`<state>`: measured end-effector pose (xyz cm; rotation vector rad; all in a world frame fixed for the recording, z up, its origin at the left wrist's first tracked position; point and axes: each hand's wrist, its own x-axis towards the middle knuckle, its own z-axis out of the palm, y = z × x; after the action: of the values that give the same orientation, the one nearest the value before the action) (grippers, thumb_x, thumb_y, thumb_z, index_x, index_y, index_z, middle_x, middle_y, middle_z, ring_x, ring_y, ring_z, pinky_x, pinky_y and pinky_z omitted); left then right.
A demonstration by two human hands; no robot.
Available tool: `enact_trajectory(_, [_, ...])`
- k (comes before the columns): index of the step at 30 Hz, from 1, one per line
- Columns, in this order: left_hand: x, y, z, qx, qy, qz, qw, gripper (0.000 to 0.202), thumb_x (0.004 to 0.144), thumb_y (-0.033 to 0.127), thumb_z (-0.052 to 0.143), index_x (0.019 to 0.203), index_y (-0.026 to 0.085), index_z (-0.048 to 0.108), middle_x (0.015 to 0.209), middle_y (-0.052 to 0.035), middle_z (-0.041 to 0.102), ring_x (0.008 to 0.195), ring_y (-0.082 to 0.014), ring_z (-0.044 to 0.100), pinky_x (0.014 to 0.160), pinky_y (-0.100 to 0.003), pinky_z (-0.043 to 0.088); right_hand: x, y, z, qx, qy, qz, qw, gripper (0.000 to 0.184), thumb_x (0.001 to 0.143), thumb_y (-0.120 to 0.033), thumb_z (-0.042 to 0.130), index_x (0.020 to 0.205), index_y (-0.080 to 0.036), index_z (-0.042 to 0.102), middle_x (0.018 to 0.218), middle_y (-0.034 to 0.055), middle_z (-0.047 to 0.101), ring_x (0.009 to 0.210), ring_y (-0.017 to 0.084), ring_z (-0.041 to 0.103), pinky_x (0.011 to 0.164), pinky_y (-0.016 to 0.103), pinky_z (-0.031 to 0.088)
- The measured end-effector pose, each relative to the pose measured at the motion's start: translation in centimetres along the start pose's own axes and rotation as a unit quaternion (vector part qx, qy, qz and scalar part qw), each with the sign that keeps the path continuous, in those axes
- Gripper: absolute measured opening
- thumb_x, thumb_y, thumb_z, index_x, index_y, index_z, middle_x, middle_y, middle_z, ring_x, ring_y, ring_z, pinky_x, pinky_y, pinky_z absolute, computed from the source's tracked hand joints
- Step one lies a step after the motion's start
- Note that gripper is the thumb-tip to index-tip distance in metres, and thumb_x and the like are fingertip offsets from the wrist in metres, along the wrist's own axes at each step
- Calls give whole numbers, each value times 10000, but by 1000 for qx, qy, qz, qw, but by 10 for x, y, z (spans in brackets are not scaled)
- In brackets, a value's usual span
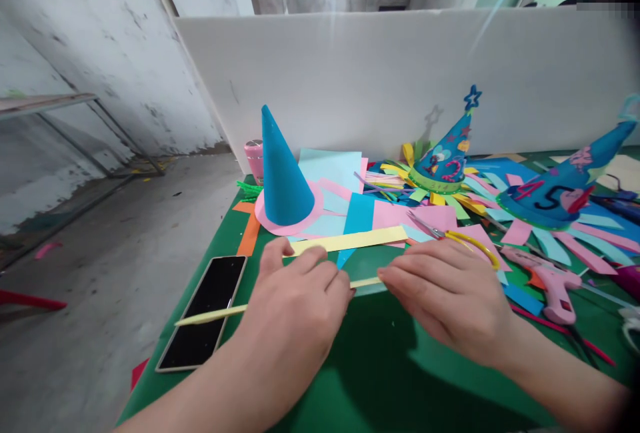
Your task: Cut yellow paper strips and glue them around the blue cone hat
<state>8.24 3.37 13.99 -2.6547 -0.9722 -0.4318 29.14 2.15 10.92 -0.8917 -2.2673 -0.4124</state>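
A narrow pale-yellow paper strip [213, 316] runs between my two hands, seen nearly edge-on. My left hand [300, 306] is closed on its middle, and the strip's free end sticks out leftward above a black phone [215, 293]. The fingers of my right hand [445, 293] are pressed together at the strip's right end, hiding that end. Just beyond my fingers lies a wider yellow paper strip [360, 240]. Behind it a plain blue paper cone [285, 179] stands upright on a pink paper ring [261, 216]. Yellow-handled scissors [470, 246] lie behind my right hand.
Two decorated blue party hats [443, 159] [550, 186] with paper fringes stand at the right. A pink glue gun [555, 283] lies near my right wrist. Coloured paper sheets cover the back of the green table [380, 379]. A white panel [400, 79] rises behind.
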Motion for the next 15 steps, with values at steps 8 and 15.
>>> enact_trajectory(8, [4, -4, 4, -59, -93, 12, 994, 241, 807, 93, 352, 627, 173, 491, 598, 15, 527, 612, -160, 461, 648, -369, 243, 12, -8, 8, 30, -82, 5, 996, 157, 828, -142, 479, 918, -175, 604, 786, 30, 648, 702, 150, 536, 629, 310, 373])
enact_trajectory(15, [-9, -25, -6, -123, -131, -8, 984, 275, 853, 151, 322, 620, 181, 464, 575, 38, 494, 588, -138, 430, 621, -323, 232, -1, 16, -10, 11, -88, 36, 995, 98, 813, -146, 512, 821, -179, 604, 756, 18, 648, 708, 143, 559, 619, 292, 380])
